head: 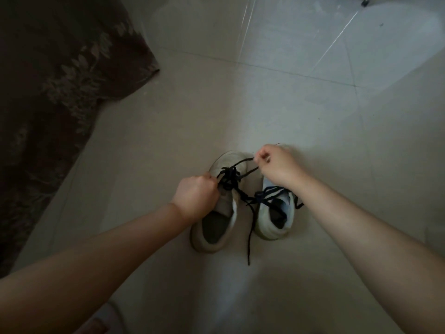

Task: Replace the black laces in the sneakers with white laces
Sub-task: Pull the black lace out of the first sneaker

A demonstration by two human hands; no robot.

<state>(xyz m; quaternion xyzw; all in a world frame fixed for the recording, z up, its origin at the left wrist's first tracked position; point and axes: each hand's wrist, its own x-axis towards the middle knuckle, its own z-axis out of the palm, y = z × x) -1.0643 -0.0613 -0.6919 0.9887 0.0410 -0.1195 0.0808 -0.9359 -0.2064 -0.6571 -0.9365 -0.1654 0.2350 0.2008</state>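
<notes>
Black laces point(231, 182) of the left sneaker point(219, 213), on the tiled floor point(149, 145), are gripped by the left hand point(195, 196) and pinched taut by the right hand point(277, 165). Pulling apart probably risks tightening the tangle, which also reaches the right sneaker point(277, 218).

1. I have one view only, the head camera, worn high and looking steeply down and forward at the tiled floor point(277, 104).
2. The lens is wide: both forearms run in from the bottom corners, and the floor lines bend toward the edges.
3. It sits close enough that the left hand point(196, 197) and right hand point(277, 166) fall just below frame centre, over the sneakers point(216, 227).
4. A patterned rug point(60, 80) fills the left edge.
</notes>
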